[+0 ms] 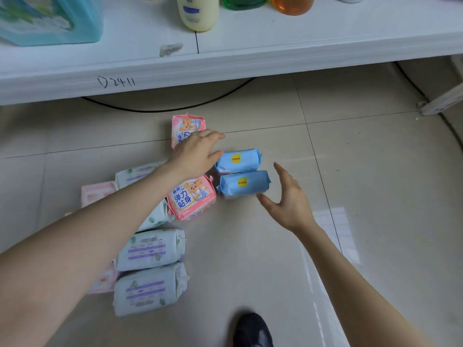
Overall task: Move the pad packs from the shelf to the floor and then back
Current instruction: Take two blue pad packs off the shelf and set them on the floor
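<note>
Holds nothing in the left grip [196, 152]: fingers straight, palm down, stretched over the near edge of the far pink pack [186, 126]; cannot tell whether touching it. Holds nothing in the right grip [288, 199] either: fingers loosely spread, thumb apart, palm turned leftward, just beside the right end of the nearer blue pack [244, 184], not clamped on it. Shows a second blue pack [239, 160] lying against that one on its far side, both flat on the tiled floor [350, 159]. Shows a near pink pack [191, 196] with a bear picture just left of the blue pair, partly under the left wrist. Further left and nearer, lays out two white packs with purple stripes [150, 249] side by side, two more white packs [157, 216] partly hidden by the left forearm, and pale pink packs [96, 192] at the far left. Leaves every pad pack in view on the floor. Beyond, carries on the white shelf [250, 46] a cream bottle [198, 13], a green bottle [240, 1], an orange bottle [293, 5] and a teal package [47, 18]. Runs a black cable [170, 108] under the shelf. Catches a dark shoe [253, 330] at the bottom edge.
</note>
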`<state>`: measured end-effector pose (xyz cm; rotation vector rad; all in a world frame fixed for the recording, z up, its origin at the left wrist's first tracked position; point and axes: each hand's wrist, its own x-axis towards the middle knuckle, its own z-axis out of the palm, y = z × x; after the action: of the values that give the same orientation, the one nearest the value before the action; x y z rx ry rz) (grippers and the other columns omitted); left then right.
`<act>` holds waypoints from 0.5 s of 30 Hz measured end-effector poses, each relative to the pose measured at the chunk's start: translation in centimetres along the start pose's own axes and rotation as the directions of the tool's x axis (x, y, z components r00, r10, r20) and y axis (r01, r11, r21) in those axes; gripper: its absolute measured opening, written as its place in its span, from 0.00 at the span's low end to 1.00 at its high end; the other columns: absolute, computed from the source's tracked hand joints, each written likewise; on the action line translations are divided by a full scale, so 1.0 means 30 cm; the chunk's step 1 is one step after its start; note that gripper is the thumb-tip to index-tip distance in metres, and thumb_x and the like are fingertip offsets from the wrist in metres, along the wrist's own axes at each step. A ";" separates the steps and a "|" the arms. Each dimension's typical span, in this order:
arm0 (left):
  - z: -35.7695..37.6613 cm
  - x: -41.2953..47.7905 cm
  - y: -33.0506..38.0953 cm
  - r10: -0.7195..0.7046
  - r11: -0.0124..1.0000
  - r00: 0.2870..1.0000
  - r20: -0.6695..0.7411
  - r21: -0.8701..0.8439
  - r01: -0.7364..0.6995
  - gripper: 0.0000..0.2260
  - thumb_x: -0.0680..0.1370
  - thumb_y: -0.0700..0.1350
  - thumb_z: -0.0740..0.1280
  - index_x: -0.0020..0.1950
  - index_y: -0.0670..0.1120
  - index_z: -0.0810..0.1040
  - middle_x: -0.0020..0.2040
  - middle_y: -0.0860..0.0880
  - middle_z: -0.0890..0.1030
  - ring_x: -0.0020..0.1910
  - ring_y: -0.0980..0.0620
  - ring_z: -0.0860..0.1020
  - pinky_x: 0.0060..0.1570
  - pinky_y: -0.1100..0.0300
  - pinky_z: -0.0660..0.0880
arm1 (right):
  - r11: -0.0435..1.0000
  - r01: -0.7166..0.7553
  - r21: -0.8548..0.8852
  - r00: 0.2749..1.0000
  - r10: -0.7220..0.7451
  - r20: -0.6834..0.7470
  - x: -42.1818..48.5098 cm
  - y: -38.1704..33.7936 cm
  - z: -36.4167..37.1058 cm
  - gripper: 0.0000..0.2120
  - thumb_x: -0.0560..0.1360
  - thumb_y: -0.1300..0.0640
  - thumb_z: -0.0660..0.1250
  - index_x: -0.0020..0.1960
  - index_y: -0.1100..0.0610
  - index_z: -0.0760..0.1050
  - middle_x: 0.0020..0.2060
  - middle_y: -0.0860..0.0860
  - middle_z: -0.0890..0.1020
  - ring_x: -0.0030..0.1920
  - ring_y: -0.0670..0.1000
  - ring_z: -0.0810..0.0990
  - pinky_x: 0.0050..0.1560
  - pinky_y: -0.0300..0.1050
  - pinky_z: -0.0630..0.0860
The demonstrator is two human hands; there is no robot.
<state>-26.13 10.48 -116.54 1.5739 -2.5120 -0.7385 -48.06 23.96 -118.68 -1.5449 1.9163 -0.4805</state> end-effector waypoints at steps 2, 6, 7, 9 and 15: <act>-0.038 -0.088 0.027 -0.022 0.996 1.000 -0.002 0.084 0.022 0.20 0.80 0.48 0.63 0.72 0.47 0.69 0.72 0.48 0.70 0.72 0.46 0.67 0.65 0.48 0.70 | 0.989 0.033 -0.147 0.999 -0.026 0.048 -0.045 -0.065 -0.053 0.37 0.74 0.47 0.68 0.77 0.56 0.56 0.74 0.51 0.66 0.72 0.53 0.65 0.66 0.51 0.66; -0.142 -0.252 0.098 -0.052 0.956 0.994 0.097 0.292 0.021 0.24 0.80 0.50 0.62 0.76 0.48 0.64 0.76 0.47 0.65 0.76 0.46 0.59 0.73 0.50 0.58 | 0.933 0.068 -0.353 0.990 -0.018 0.143 -0.135 -0.204 -0.162 0.36 0.76 0.45 0.64 0.78 0.54 0.53 0.76 0.52 0.60 0.75 0.53 0.60 0.71 0.52 0.59; -0.175 -0.287 0.118 -0.047 0.944 0.992 0.114 0.330 0.007 0.25 0.80 0.50 0.62 0.76 0.47 0.63 0.76 0.46 0.64 0.76 0.46 0.58 0.74 0.51 0.54 | 0.915 0.068 -0.397 0.987 -0.002 0.163 -0.156 -0.239 -0.192 0.36 0.77 0.46 0.63 0.78 0.54 0.51 0.77 0.53 0.58 0.76 0.53 0.57 0.72 0.53 0.57; -0.253 -0.353 0.162 -0.035 0.926 0.992 0.123 0.377 -0.014 0.25 0.80 0.50 0.61 0.76 0.46 0.62 0.76 0.46 0.63 0.77 0.47 0.58 0.74 0.52 0.50 | 0.881 0.052 -0.470 0.981 0.044 0.191 -0.196 -0.311 -0.259 0.36 0.78 0.47 0.62 0.78 0.53 0.49 0.78 0.53 0.54 0.77 0.53 0.53 0.73 0.56 0.53; -0.534 -0.517 0.337 -0.130 0.882 0.977 0.169 0.469 0.036 0.26 0.81 0.53 0.58 0.78 0.50 0.56 0.79 0.48 0.56 0.79 0.49 0.51 0.75 0.50 0.46 | 0.817 0.057 -0.573 0.975 0.079 0.209 -0.322 -0.541 -0.511 0.35 0.78 0.47 0.60 0.78 0.53 0.46 0.78 0.54 0.51 0.78 0.53 0.49 0.74 0.58 0.49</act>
<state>-22.11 21.86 -95.21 1.8362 -2.9481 -0.3160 -45.12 27.70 -94.82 -1.8570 1.9861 0.3200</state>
